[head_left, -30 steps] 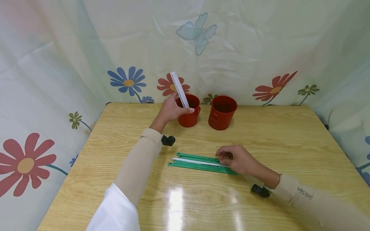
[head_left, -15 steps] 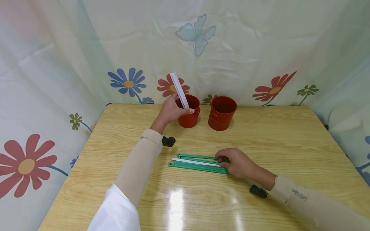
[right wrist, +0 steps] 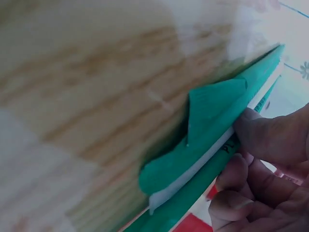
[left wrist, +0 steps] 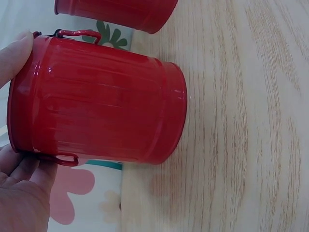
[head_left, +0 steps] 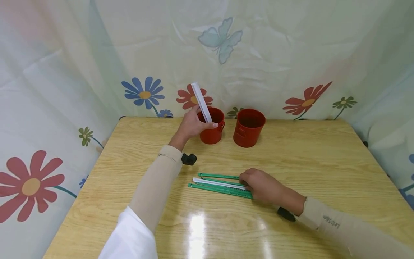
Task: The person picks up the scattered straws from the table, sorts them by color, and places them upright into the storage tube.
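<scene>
Left hand (head_left: 191, 124) curls round the rim of the left red bucket (head_left: 211, 136), probably steadying it; leaning white strips (head_left: 199, 99) rise from it. Right hand (head_left: 265, 187) pinches the lone white strip (head_left: 203, 181) among green strips (head_left: 220, 190) on the worktop (head_left: 145, 131), perhaps singling it out; whether green is caught too, can't tell.

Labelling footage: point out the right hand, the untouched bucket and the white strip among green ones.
Right hand (head_left: 263, 187), head view: its back.
Untouched bucket (head_left: 247, 135), head view: front wall.
White strip (head_left: 213, 182), head view: visible middle.
</scene>
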`<state>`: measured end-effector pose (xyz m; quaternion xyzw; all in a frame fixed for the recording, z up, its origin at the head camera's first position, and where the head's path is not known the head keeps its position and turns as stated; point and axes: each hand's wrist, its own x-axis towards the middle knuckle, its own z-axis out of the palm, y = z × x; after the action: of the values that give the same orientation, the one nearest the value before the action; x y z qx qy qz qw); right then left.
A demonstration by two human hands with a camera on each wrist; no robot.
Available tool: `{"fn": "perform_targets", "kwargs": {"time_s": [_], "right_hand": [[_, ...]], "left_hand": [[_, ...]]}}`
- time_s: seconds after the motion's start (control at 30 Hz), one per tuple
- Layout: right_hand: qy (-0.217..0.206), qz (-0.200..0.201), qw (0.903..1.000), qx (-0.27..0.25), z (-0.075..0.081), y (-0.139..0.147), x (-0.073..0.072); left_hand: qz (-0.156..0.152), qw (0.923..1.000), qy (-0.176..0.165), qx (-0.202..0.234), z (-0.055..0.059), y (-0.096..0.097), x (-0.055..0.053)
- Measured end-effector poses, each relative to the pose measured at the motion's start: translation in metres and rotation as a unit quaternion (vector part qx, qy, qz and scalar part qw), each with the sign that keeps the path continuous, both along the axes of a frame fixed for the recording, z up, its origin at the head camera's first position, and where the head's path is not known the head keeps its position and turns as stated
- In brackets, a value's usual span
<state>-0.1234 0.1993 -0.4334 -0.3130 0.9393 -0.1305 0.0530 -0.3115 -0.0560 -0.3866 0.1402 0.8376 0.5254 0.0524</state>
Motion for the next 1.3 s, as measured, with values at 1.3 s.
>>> {"fn": "perform_targets", "kwargs": {"time_s": [1.3], "right_hand": [[0.105, 0.054, 0.991, 0.063, -0.002, -0.013, -0.004]], "left_hand": [[-0.005, 1.0, 0.004, -0.002, 0.001, -0.002, 0.001]]}}
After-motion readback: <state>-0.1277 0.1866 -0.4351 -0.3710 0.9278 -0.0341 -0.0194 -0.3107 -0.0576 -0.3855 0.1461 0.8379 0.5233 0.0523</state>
